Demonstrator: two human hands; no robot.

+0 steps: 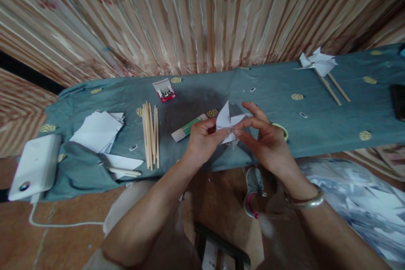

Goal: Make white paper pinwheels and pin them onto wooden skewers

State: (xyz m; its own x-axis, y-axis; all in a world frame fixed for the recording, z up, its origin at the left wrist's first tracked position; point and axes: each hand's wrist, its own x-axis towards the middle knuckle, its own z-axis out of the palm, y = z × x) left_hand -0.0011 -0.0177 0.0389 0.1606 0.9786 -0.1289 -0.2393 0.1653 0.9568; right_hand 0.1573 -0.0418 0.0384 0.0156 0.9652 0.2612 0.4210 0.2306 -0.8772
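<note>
A white paper pinwheel (pixel 223 114) with folded blades is held above the front of the cloth-covered table. My left hand (pixel 201 143) grips it from the left, thumb near its middle. At the centre, where a small shiny pin head seems to show, the thumb and index finger of my right hand (pixel 270 143) pinch the folded paper; its other fingers are lifted. Behind my left hand lies a green and white box (pixel 186 130). Farther back stands an opened red box (pixel 165 93) of small metal pins. Several wooden sticks (pixel 150 135) lie left of my hands.
White paper sheets (pixel 96 130) and a white power bank (pixel 36 166) with a cable lie at left. Paper pinwheels on sticks (pixel 321 66) rest at back right. A dark device (pixel 398 100) sits at the right edge. A plastic bag (pixel 354 202) stands below the table (pixel 268 88).
</note>
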